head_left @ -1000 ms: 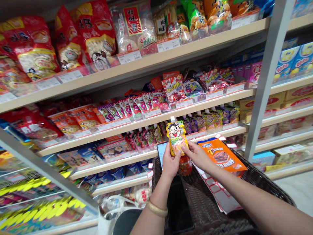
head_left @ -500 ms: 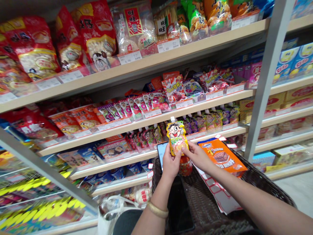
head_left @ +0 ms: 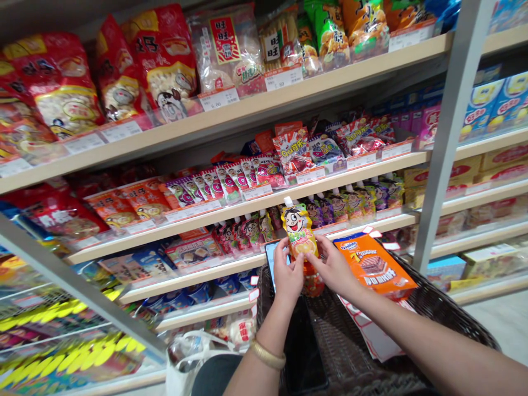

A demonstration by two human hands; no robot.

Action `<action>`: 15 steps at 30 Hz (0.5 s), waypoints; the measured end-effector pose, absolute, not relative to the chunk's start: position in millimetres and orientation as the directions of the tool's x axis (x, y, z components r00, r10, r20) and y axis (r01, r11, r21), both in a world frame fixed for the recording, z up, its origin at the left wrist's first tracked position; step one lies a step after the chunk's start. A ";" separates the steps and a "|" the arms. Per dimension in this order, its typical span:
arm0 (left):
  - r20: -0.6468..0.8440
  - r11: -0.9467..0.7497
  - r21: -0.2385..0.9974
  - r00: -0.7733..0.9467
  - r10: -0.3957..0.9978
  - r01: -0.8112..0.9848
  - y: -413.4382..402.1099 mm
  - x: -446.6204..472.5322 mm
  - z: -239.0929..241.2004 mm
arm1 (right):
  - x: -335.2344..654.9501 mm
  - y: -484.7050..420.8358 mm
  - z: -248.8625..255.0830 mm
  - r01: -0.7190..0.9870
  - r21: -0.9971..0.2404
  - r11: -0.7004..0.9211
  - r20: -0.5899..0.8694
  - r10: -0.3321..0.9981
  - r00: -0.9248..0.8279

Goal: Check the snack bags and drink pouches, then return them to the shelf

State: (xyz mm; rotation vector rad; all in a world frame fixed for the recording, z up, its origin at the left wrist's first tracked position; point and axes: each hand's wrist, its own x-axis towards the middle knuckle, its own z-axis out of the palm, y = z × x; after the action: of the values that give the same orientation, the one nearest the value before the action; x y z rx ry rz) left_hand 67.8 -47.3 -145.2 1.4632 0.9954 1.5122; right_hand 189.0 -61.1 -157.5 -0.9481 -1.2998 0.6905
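Observation:
Both of my hands hold a yellow spouted drink pouch (head_left: 299,230) printed with a cartoon face, upright in front of the shelves. My left hand (head_left: 287,275) grips its lower left edge and my right hand (head_left: 335,267) pinches its lower right edge. A gold bracelet sits on my left wrist. Behind my left hand, the blue edge of a phone (head_left: 270,258) shows. Below my hands is a dark wicker basket (head_left: 437,308) holding an orange snack bag (head_left: 373,265), a red pouch (head_left: 312,281) and a sheet of red-edged labels (head_left: 371,330).
Wooden shelves (head_left: 289,192) carry rows of similar spouted pouches, small candy packs and, on the top shelf, large red snack bags (head_left: 58,88). A grey metal upright (head_left: 445,132) stands at right. A white bag (head_left: 185,357) hangs at my lower left.
The pouch has shifted very slightly, and my left fingers have moved up along its left edge. Otherwise the hands stay in place.

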 end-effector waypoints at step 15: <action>0.391 -0.390 0.919 0.001 0.921 -0.066 -52.0 58.0 -145.3 | 186.2 -82.1 -146.1 0.213 -0.777 0.593 0.616 0.786 0.056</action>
State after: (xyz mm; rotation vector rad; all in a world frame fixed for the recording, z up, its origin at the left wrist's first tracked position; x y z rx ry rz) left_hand 58.0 -52.0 -145.3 1.4521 0.9327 1.5158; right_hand 186.2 -82.1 -146.1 -0.8904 -1.4889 0.5360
